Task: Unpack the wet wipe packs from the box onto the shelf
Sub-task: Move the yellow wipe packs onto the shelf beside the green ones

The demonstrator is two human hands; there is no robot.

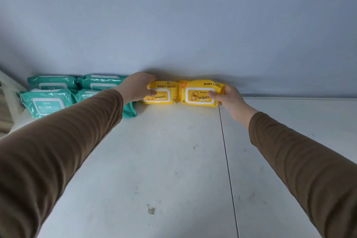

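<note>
Left hand (pixel 138 87) grips the left yellow pack (pixel 161 92); right hand (pixel 229 98) pinches the right yellow pack (pixel 200 92). Both sit on the shelf (pixel 173 160) at the wall. Press them flush together, beside the teal packs (pixel 48 94) left of the left hand, then release.

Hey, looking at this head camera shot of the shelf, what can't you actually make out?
- The box: outside the head view.
- Teal wipe packs: the left sleeve covers the nearest ones, so the count is unclear; label print too small.
- Left yellow baby wipes pack: left hand hides its left end.
- Right yellow baby wipes pack: right hand hides its right edge.
</note>
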